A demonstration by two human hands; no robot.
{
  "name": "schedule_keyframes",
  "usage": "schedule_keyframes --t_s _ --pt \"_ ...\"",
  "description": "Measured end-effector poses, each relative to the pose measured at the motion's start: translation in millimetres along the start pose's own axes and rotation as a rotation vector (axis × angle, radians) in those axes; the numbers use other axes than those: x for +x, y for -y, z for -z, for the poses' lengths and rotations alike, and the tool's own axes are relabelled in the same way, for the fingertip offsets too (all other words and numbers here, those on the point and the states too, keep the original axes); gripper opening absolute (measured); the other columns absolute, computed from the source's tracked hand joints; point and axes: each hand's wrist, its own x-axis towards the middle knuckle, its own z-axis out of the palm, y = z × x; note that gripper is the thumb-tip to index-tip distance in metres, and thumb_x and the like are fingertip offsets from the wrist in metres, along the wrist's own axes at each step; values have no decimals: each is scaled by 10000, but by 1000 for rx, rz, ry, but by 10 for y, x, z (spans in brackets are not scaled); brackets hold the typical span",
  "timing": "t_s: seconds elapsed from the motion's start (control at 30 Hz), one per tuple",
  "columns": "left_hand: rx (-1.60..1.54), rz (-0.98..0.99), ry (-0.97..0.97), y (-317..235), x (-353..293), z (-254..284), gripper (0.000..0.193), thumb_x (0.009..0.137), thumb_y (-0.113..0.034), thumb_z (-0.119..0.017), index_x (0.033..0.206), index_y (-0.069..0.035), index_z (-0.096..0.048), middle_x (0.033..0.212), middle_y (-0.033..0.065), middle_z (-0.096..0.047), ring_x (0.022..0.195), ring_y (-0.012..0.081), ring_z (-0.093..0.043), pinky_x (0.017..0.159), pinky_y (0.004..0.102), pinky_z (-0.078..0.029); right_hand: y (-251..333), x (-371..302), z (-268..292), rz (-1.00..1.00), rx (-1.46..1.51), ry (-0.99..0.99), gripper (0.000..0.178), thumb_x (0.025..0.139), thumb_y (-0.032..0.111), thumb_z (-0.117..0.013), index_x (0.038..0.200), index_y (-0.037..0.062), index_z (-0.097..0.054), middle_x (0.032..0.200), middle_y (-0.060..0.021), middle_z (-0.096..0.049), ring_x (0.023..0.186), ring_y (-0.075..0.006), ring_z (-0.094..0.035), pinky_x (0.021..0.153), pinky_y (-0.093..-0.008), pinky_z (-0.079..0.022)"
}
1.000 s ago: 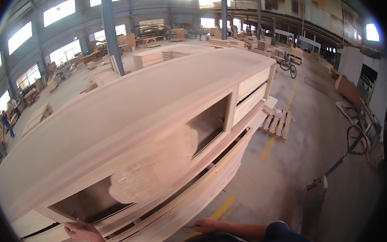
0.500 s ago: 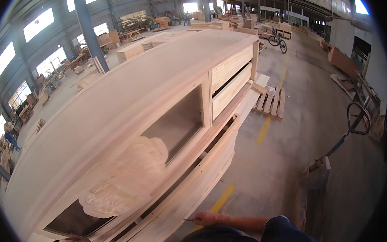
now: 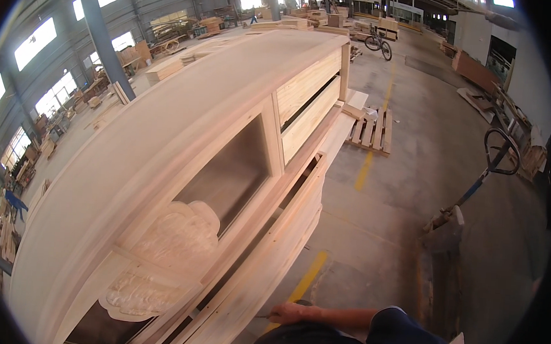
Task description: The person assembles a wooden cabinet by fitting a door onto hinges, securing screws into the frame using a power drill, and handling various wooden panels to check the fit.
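My right hand [image 3: 288, 313] is low in the view, beside the front of a large unpainted wooden cabinet. Its fingers are closed round a thin, dark, rod-like tool [image 3: 263, 316], too small to name. The cabinet's broad smooth top [image 3: 184, 116] runs from the lower left to the upper middle. On its front are a carved wooden ornament [image 3: 174, 235], a recessed dark panel [image 3: 231, 169] and light drawer fronts [image 3: 310, 114]. Below them run long wooden rails [image 3: 270, 254] with dark gaps between. My left hand is out of sight.
A pallet truck with a loop handle [image 3: 502, 151] stands at the right. Beyond the cabinet's far end lie a wooden pallet [image 3: 371, 132] and a bicycle [image 3: 379, 44]. Yellow lines [image 3: 310, 275] mark the floor. A blue-grey column [image 3: 103, 42] rises behind; a person [image 3: 15, 203] is far left.
My left hand, at the lower left edge before, has gone from view. The cabinet and surroundings have shifted left and slightly in angle. My right hand still holds the thin tool.
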Motion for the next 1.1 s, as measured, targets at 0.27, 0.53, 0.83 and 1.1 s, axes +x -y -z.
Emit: schedule_keyframes --t_s 0.27,0.53,0.83,1.1 --pt "-105 -58 -111 151 23 -187 444 1007 -369 -590 1138 56 -574 1122 263 -600 1063 413 -592 895 561 -513 124 -63 -10 -83 -62 27 390 953 396 -602 1183 102 -720 1120 -205 -713 1067 -385 -668 960 -444 -516" --pt "-182 -283 -130 939 -160 -933 584 1010 -132 -606 1527 22 -381 1241 289 -529 1046 414 -551 848 482 -467 177 -50 41 -57 -73 21 385 946 373 -600 1176 84 -711 1092 -217 -717 1039 -389 -677 925 -455 -528" --pt "-466 -23 103 811 -563 -854 462 1011 -215 -611 1372 68 -556 1135 316 -580 987 462 -583 836 491 -477 242 -83 73 -46 -78 21 441 969 448 -582 1146 68 -719 1075 -238 -706 1035 -423 -657 928 -474 -515" --pt "-345 34 193 753 -621 -743 465 1059 -345 -521 1233 71 -636 1025 343 -622 963 480 -581 822 536 -467 238 -67 -13 -36 -77 41 445 972 459 -579 1157 77 -714 1101 -234 -702 1055 -421 -651 937 -471 -515"
